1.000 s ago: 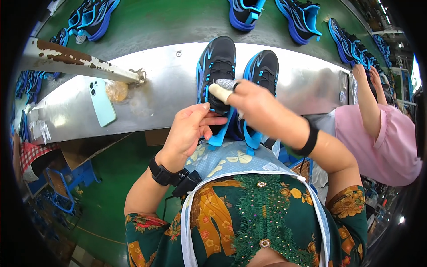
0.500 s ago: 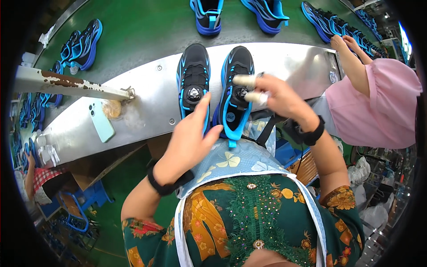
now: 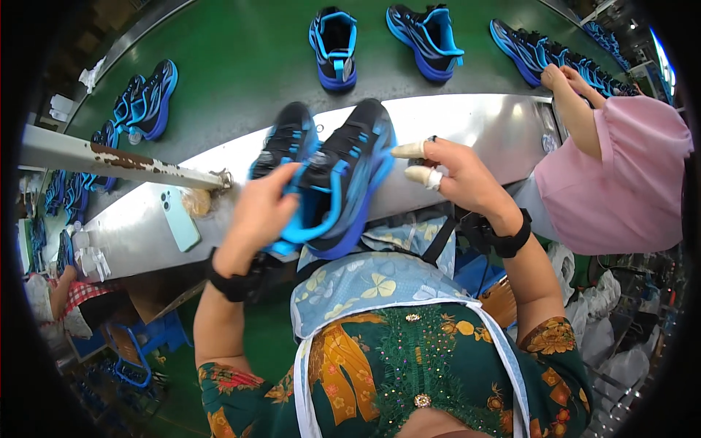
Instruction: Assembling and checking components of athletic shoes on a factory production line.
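Note:
My left hand [image 3: 261,208] is closed at the heel end of a pair of black and blue sneakers, its thumb over the collar. The left sneaker [image 3: 293,124] is partly hidden behind that hand and blurred. The right sneaker [image 3: 355,157] leans over against it, showing its purple-blue sole along the right side. To the right of the sneakers, my right hand [image 3: 464,175] is held with thumb and forefinger apart and nothing between them. Pale finger covers [image 3: 412,151] sit on those two digits. A small gap separates the fingertips from the right sneaker.
The steel ledge [image 3: 467,124] borders a green conveyor belt [image 3: 241,66], on which more sneakers [image 3: 336,55] stand. A rusty white bar [image 3: 131,157] juts in from the left, near a mint phone [image 3: 179,220]. A co-worker in pink [image 3: 613,175] handles sneakers at the right.
Both sneakers have shifted left and tilted, with my left hand now at their heels. My right hand has come off the right sneaker's dial. Sneakers on the belt appear lower in view.

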Demonstrator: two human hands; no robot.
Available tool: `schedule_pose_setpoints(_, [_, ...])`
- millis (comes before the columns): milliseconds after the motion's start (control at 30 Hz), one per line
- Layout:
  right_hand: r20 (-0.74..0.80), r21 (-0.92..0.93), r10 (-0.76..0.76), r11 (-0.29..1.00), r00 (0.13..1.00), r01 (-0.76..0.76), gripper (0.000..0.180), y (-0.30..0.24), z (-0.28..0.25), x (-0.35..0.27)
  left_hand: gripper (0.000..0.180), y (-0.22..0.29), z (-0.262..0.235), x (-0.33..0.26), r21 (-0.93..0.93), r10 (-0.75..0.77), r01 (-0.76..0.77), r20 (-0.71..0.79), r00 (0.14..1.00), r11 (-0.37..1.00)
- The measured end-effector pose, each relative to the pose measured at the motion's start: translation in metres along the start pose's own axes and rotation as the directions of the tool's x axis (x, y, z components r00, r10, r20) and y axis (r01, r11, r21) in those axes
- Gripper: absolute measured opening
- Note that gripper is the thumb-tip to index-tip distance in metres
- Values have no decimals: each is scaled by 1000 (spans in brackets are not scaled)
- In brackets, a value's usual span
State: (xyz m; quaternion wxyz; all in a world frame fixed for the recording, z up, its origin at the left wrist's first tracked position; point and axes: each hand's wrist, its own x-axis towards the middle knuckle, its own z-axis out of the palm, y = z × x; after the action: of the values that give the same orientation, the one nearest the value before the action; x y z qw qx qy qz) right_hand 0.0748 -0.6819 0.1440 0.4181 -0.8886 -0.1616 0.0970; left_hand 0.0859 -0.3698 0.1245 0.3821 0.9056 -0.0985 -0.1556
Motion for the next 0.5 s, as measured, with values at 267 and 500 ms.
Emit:
schedule_pose_setpoints(267, [-289, -164, 63, 980, 955, -114, 43, 50, -59, 97, 36, -87, -112, 130, 408, 98, 194, -594, 798, 892])
schedule_pose_setpoints(500, [-247, -726, 118, 635, 962, -264, 61, 154, -104, 142, 39, 8, -39, 199, 318, 376, -324, -117, 919, 891])
